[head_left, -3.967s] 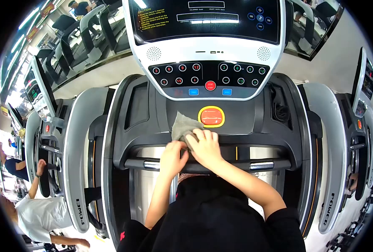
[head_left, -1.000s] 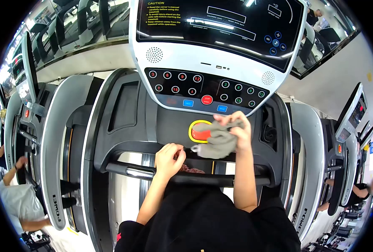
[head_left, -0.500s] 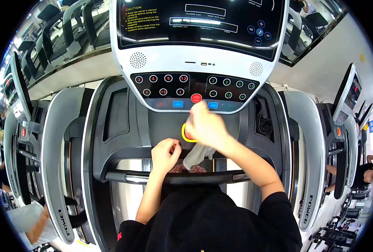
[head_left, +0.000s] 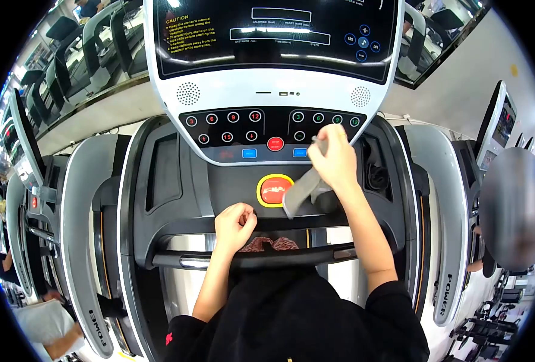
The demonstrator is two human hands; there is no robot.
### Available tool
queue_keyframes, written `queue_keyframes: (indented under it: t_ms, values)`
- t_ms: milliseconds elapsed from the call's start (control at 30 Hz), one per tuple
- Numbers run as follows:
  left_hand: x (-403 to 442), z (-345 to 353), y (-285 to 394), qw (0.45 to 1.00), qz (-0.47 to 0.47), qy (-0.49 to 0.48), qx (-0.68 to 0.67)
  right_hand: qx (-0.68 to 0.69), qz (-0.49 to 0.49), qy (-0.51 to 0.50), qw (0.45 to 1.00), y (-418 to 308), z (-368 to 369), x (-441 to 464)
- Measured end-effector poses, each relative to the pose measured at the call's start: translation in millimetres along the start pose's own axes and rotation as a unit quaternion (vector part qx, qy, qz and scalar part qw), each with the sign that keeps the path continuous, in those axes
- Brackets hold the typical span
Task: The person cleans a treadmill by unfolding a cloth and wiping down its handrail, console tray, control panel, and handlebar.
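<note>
My right hand (head_left: 335, 158) is closed around a grey cloth (head_left: 303, 192), which hangs down to the left. That hand is over the right part of the button panel (head_left: 270, 130) of a treadmill console (head_left: 267, 93), covering some buttons. Below the panel, a red safety key (head_left: 276, 190) with a yellow surround sits to the left of the cloth. My left hand (head_left: 235, 225) has curled fingers and hovers near the console's lower edge, just above the black handlebar (head_left: 261, 259). Whether anything is inside its fingers is hidden.
Another treadmill (head_left: 89, 241) stands close on the left and one (head_left: 445, 241) on the right. A black coiled item (head_left: 377, 177) lies in the console's right tray. A person in a light shirt (head_left: 47, 326) is at the lower left. A blurred grey oval (head_left: 516, 208) shows at right.
My right hand has moved right and slightly up with the cloth, from above the red key to the right-side buttons. The red key is now uncovered. My left hand has barely moved.
</note>
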State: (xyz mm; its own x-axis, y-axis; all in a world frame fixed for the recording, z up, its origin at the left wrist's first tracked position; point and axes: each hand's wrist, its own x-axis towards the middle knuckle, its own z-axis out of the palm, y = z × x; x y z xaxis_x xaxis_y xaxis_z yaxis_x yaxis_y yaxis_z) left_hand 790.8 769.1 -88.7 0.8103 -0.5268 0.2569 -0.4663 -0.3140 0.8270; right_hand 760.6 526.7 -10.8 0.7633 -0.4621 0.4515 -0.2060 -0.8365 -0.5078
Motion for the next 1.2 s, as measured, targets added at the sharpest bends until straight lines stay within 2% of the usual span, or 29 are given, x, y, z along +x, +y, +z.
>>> queue_keyframes:
  t_ms: [33, 67, 133, 200, 233, 267, 367, 400, 467, 533, 567, 600, 667, 733, 800, 867, 900, 967, 1000, 1067, 1200]
  values:
    - [0.7, 1.1, 1.1, 1.0, -0.001, 0.002, -0.001, 0.015, 0.003, 0.005, 1.0, -0.4, 0.7, -3.2]
    - [2.0, 1.1, 2.5, 1.0, 0.0, 0.0, 0.016, 0.011, -0.024, -0.034, 0.999, -10.7, 5.4, -11.5]
    - [3.5, -1.1, 2.4, 0.999, 0.004, -0.009, 0.035, -0.05, -0.119, -0.221, 0.967, -29.2, 18.4, -36.6]
    - [8.1, -3.6, 1.1, 0.999, -0.025, -0.038, 0.019, -0.036, -0.306, -0.214, 0.927, -30.3, 34.2, -69.3]
    - [10.1, -5.6, 5.1, 0.999, -0.031, -0.044, 0.007, -0.004, -0.315, -0.236, 0.919, -26.9, 38.0, -75.2]
    - [11.5, -6.2, 8.1, 0.999, -0.031, -0.044, 0.007, -0.004, -0.315, -0.236, 0.919, -26.7, 35.0, -69.8]
    - [13.3, -6.1, 10.8, 0.999, -0.007, -0.036, 0.024, -0.02, -0.041, -0.156, 0.987, -24.8, 6.8, -25.7]
    - [14.3, -4.6, 10.3, 0.999, -0.004, -0.027, 0.026, 0.027, 0.011, -0.052, 0.998, -12.8, 4.5, -16.4]
    - [16.0, 0.3, 10.9, 1.0, -0.002, -0.01, 0.024, 0.064, 0.032, 0.086, 0.994, 0.7, -5.9, -9.4]
    - [15.5, 2.7, 11.8, 0.999, -0.012, -0.017, 0.024, 0.056, -0.037, -0.006, 0.998, -6.9, 1.1, -26.4]
    - [16.0, 4.5, 12.3, 0.999, 0.0, -0.012, 0.029, 0.041, -0.109, -0.085, 0.99, -9.7, 5.7, -39.9]
    - [16.9, 4.3, 12.4, 0.999, 0.002, -0.015, 0.029, 0.059, -0.123, -0.159, 0.978, -13.3, 4.0, -48.9]
    - [21.2, 4.7, 12.1, 0.999, 0.023, -0.023, 0.032, 0.033, -0.089, -0.132, 0.987, 3.0, 2.3, -46.9]
    - [24.1, 7.8, 4.7, 0.999, 0.032, -0.011, 0.03, 0.065, -0.005, 0.01, 0.998, 21.3, -13.6, -28.1]
    - [25.3, 10.4, 1.3, 0.999, 0.042, 0.004, 0.031, 0.117, 0.052, 0.135, 0.983, 30.9, -24.8, -22.2]
    - [25.4, 13.4, 2.5, 0.995, 0.068, 0.025, 0.066, 0.086, 0.022, 0.095, 0.992, 13.0, -21.3, -30.2]
    - [25.6, 14.4, 4.3, 0.994, 0.074, 0.03, 0.072, 0.058, -0.013, 0.013, 0.998, -1.3, -14.7, -38.2]
    - [25.7, 16.9, 2.2, 0.993, 0.077, 0.037, 0.076, 0.032, -0.172, -0.175, 0.969, -10.7, 8.6, -60.8]
    - [24.6, 17.2, 0.8, 0.993, 0.078, 0.045, 0.082, 0.052, -0.276, -0.164, 0.946, -13.2, 21.1, -69.9]
    - [22.0, 16.4, -0.5, 0.993, 0.077, 0.051, 0.069, 0.037, -0.297, -0.165, 0.94, -14.5, 27.8, -70.0]
    - [19.6, 14.0, -2.5, 0.993, 0.083, 0.084, 0.031, 0.014, -0.136, -0.141, 0.98, -25.3, 21.0, -24.6]
